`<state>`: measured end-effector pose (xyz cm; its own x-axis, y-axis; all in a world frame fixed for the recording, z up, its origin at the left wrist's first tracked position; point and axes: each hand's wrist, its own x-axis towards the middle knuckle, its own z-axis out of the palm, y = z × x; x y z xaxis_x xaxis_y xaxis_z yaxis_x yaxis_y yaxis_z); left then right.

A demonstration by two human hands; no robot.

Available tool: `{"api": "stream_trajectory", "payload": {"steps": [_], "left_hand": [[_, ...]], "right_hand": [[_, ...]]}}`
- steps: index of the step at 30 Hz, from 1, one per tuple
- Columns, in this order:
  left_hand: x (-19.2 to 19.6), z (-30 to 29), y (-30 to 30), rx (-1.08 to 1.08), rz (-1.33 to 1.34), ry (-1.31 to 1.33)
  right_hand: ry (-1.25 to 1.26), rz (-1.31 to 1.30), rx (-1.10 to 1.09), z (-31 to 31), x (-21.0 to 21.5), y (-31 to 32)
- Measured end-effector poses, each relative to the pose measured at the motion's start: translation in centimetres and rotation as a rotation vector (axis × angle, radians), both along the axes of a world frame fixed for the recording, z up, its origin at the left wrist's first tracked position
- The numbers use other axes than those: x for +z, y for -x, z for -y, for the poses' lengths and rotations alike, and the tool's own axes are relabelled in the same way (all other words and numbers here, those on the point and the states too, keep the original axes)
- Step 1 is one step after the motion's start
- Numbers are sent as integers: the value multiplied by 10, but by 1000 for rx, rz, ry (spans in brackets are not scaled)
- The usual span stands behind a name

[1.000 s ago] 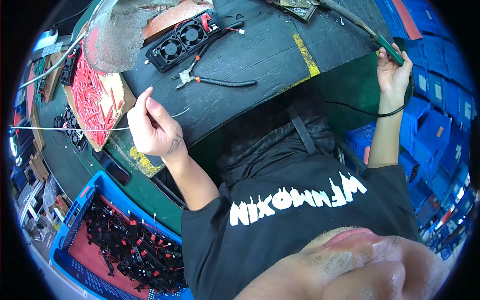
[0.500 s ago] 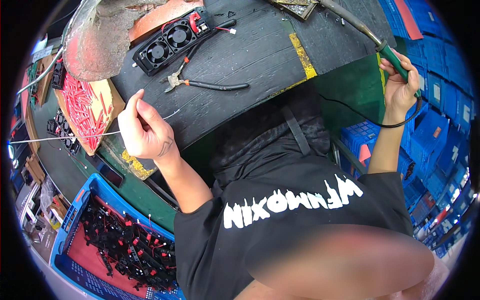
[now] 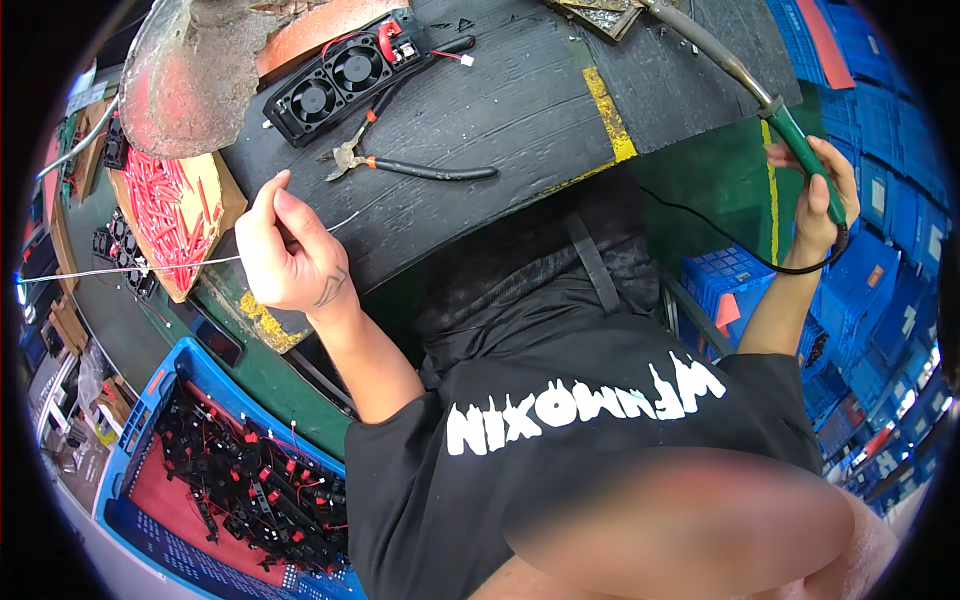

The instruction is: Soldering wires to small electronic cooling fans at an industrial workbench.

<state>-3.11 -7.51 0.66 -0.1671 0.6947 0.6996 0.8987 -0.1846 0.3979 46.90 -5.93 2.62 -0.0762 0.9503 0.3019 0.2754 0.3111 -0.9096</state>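
Observation:
My left hand (image 3: 292, 250) is closed at the table's front left edge, with a thin solder wire (image 3: 130, 269) running through the fist and a short end sticking out to the right. In my right hand (image 3: 828, 200), off the right edge of the table, is the green handle of a soldering iron (image 3: 795, 138). Its metal shaft slants up and left over the tabletop. Beyond my left hand lie wire cutters (image 3: 430, 172) with black and orange handles, jaws apart. Behind them a black two-fan module (image 3: 345, 80) carries a red part and a white-plugged lead.
Red tubes (image 3: 165, 215) fill a cardboard tray at the left, beside a dusty, reddish hood (image 3: 190, 90). A blue crate (image 3: 125, 500) of black parts stands at lower left. An open metal box (image 3: 605, 15) sits at the far edge. Blue crates (image 3: 890, 130) stack up at right.
My right hand has shifted slightly down and to the right with the soldering iron, its fingers changing position on the handle. My left hand stays nearly where it was, still gripping the solder wire.

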Motion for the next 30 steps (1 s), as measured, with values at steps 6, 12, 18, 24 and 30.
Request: {"api": "stream_trajectory", "payload": {"steps": [6, 12, 18, 24, 30], "left_hand": [[0, 1, -1, 8, -10, 15], [1, 2, -2, 4, -24, 17], [1, 8, 0, 34, 24, 79], [1, 8, 1, 41, 8, 79], [4, 6, 3, 52, -18, 156]], "right_hand": [[34, 93, 20, 15, 14, 12], [-61, 339, 136, 16, 30, 15], [-122, 535, 159, 20, 42, 22], [-233, 660, 107, 21, 48, 31], [-154, 598, 25, 36, 47, 20]]}}
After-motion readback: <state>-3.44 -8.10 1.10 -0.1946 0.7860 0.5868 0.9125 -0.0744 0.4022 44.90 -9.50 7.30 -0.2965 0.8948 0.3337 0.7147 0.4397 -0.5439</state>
